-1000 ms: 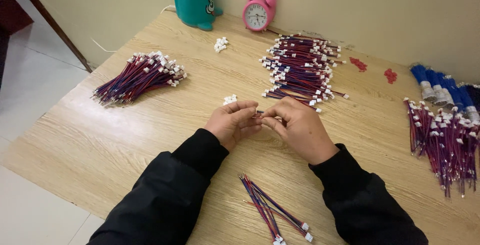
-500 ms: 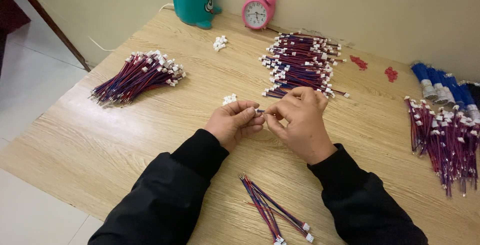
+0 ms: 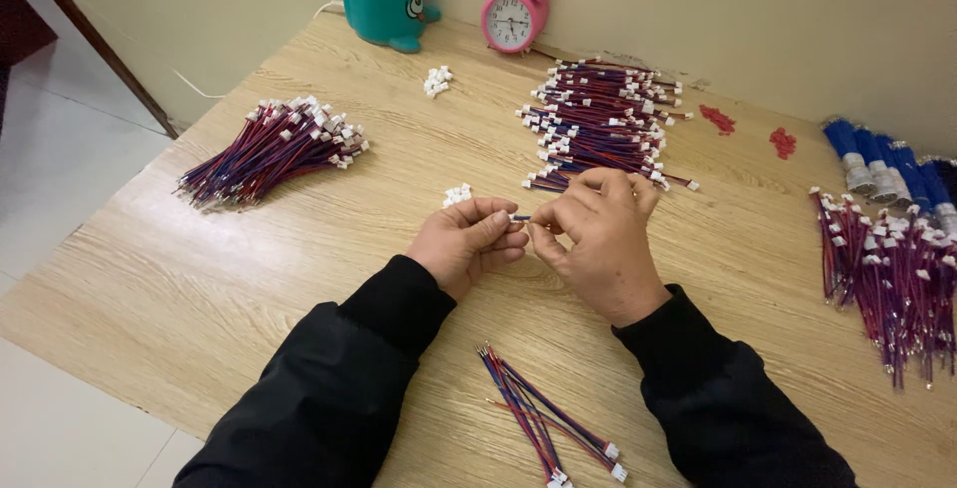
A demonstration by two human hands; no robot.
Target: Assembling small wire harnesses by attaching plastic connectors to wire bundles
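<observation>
Left hand (image 3: 467,246) and right hand (image 3: 598,239) meeting above mid surface (image 3: 249,279), each grip pinched narrow on a small white connector (image 3: 519,217) with its wire end between fingertips. Loose white connectors (image 3: 458,194) just beside left hand. Large wire bundle (image 3: 598,124) lying just behind right hand.

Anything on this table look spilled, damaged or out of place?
Nothing stands out. The red-and-blue wire bundles lie in tidy heaps on the wooden table, and both hands, left hand and right hand, pinch one small white connector between them. The pink alarm clock stands upright.
</observation>
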